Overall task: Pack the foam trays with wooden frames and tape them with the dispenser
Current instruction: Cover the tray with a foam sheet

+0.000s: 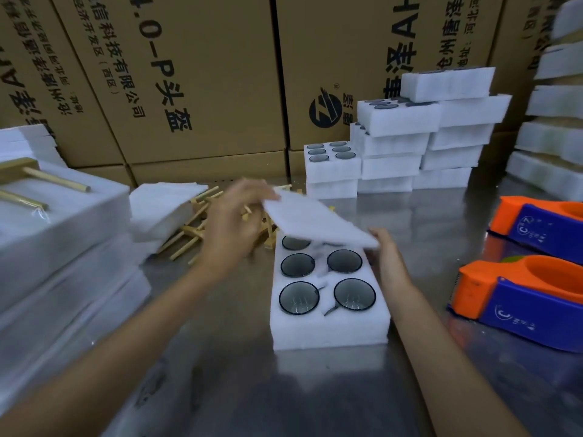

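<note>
Both hands meet over one foam tray [328,326] at the middle of the bench [426,222]: the left hand [232,222] pinches the far edge of a thin foam sheet [318,223], tilted above the tray, while the right hand [389,257] lies with straight fingers against the tray's right side, under the sheet. Five round dark lenses [298,297] show in the tray. Two orange-and-blue tape dispensers [523,301] sit at the right edge; loose wooden frames [189,231] lie behind the left hand

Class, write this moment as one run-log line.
left hand: holds foam sheet | right hand: steadies sheet edge | foam tray: partly covered | tape dispensers: untouched
</note>
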A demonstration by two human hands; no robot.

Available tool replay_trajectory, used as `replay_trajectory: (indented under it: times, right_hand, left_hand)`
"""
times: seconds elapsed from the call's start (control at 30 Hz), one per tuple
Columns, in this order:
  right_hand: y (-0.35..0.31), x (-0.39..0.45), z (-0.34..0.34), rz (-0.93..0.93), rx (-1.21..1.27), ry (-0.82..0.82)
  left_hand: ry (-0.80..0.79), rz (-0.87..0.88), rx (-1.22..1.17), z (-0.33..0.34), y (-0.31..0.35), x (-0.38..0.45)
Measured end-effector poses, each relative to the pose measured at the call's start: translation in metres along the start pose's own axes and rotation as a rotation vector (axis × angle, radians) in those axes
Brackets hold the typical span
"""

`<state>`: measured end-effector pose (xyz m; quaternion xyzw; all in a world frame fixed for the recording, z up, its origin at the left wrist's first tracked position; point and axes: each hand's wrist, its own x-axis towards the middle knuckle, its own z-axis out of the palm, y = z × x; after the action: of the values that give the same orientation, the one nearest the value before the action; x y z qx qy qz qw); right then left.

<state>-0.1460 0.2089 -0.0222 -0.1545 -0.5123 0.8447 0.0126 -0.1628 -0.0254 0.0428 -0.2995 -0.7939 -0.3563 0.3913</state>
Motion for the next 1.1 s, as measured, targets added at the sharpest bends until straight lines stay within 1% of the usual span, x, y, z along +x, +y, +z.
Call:
replay_trajectory:
  times: [0.07, 0.13, 0.17, 0.23, 0.33, 0.43, 0.53, 0.6, 0.63, 0.67, 0.73, 0.77, 0.83, 0.9, 0.93, 1.0, 1.03, 1.1]
  right_hand:
    - [-0.002, 0.004, -0.005, -0.005, 0.081, -0.017]
    - [-0.004, 0.003, -0.011, -0.006, 0.117, -0.053]
    - [-0.004, 0.002, -0.013, 0.002, 0.131, -0.073]
    - [-0.004, 0.001, -0.015, -0.002, 0.099, -0.082]
    - [-0.002, -0.002, -0.015, -0.029, -0.023, -0.129]
    - [0.001, -0.006, -0.013, -0.074, -0.123, -0.115]
    - [0.002, -0.006, -0.01, -0.141, -0.2, -0.109]
    - [0.002, -0.004, -0.01, -0.149, -0.22, -0.113]
    - [0.001, -0.004, -0.011, -0.139, -0.21, -0.12]
    - [0.001, -0.003, -0.012, -0.127, -0.202, -0.128]
    - [-0.001, -0.001, -0.012, -0.111, -0.199, -0.147]
    - [-0.002, 0.001, -0.012, -0.107, -0.197, -0.151]
    - [-0.004, 0.003, -0.01, -0.105, -0.189, -0.124]
    - [-0.007, 0.006, -0.009, -0.111, -0.199, -0.092]
    - [-0.007, 0.007, -0.008, -0.111, -0.197, -0.089]
    - [-0.007, 0.009, -0.008, -0.113, -0.195, -0.095]
    - [-0.007, 0.01, -0.008, -0.116, -0.201, -0.094]
    - [-0.007, 0.01, -0.009, -0.122, -0.22, -0.09]
  left_hand:
    - [-0.123, -0.166, -0.172, 0.017, 0.004, -0.038]
    - [-0.125, -0.402, -0.399, 0.028, 0.002, -0.065]
    - [-0.12, -0.483, -0.486, 0.03, -0.001, -0.072]
    - [-0.145, -0.563, -0.587, 0.03, -0.003, -0.076]
    - [-0.204, -0.622, -0.675, 0.028, -0.003, -0.072]
    - [-0.21, -0.686, -0.613, 0.025, -0.003, -0.067]
    - [-0.096, -0.728, -0.583, 0.022, -0.004, -0.051]
    - [-0.008, -0.733, -0.451, 0.022, -0.016, -0.031]
    - [0.022, -0.763, -0.376, 0.025, -0.027, -0.019]
    - [0.029, -0.829, -0.332, 0.028, -0.038, -0.009]
    - [-0.053, -0.991, -0.273, 0.038, -0.058, 0.006]
    - [-0.13, -1.021, -0.213, 0.045, -0.066, 0.009]
    - [-0.255, -0.95, -0.049, 0.059, -0.079, 0.01]
    - [-0.255, -0.851, 0.081, 0.069, -0.086, 0.012]
    - [-0.239, -0.818, 0.109, 0.071, -0.088, 0.013]
    - [-0.169, -0.783, 0.079, 0.072, -0.088, 0.015]
    - [-0.105, -0.757, 0.045, 0.07, -0.087, 0.017]
    - [0.046, -0.643, 0.045, 0.06, -0.082, 0.019]
